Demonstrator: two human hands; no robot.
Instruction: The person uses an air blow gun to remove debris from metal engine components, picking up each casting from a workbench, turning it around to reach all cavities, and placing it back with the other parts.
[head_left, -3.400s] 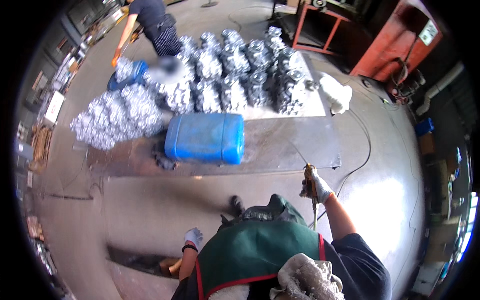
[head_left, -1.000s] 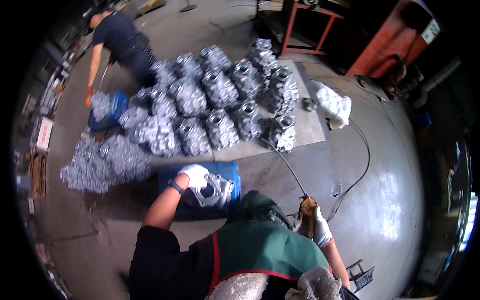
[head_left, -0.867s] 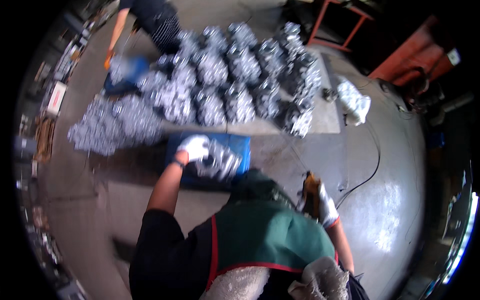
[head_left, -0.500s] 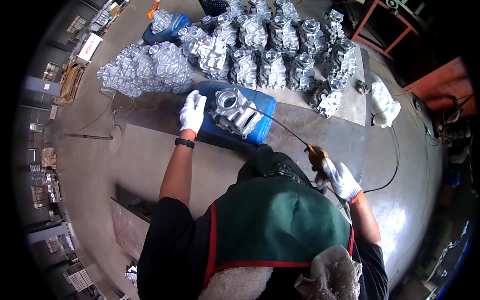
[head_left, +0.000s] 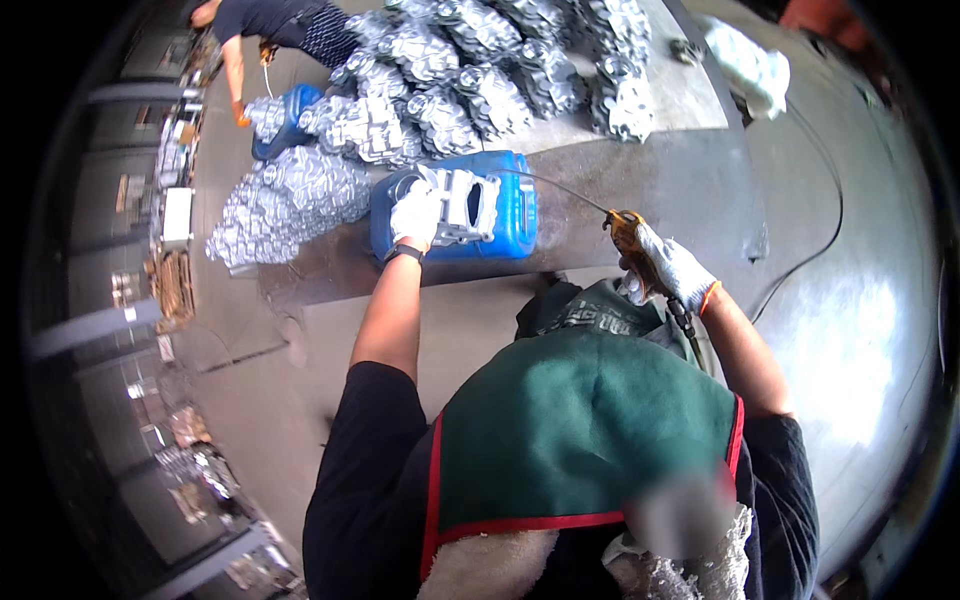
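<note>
A silver metal casting (head_left: 466,207) lies on a blue plastic jerrycan (head_left: 517,222), its dark rectangular opening showing. Gloved in white, my left hand (head_left: 418,212) grips the casting's left end, with the fingers partly hidden against the metal. My right hand (head_left: 672,268), also gloved, is wrapped round a yellow handheld power tool (head_left: 630,238) with a hose at its back. From that tool a long thin rod (head_left: 565,188) reaches left to the casting's far side. Where the rod's tip ends is hard to make out.
Many similar castings (head_left: 495,100) crowd the far part of the metal table (head_left: 680,190), with a pile (head_left: 290,205) at the left. Another person (head_left: 285,25) works at the far left beside a second blue jerrycan (head_left: 300,110). A white sack (head_left: 750,70) and a dark hose (head_left: 838,190) lie right.
My left hand has moved from beside the jerrycan onto the casting, which now sits turned. The tool has risen a little in view. My view has shifted, bringing the other person into sight.
</note>
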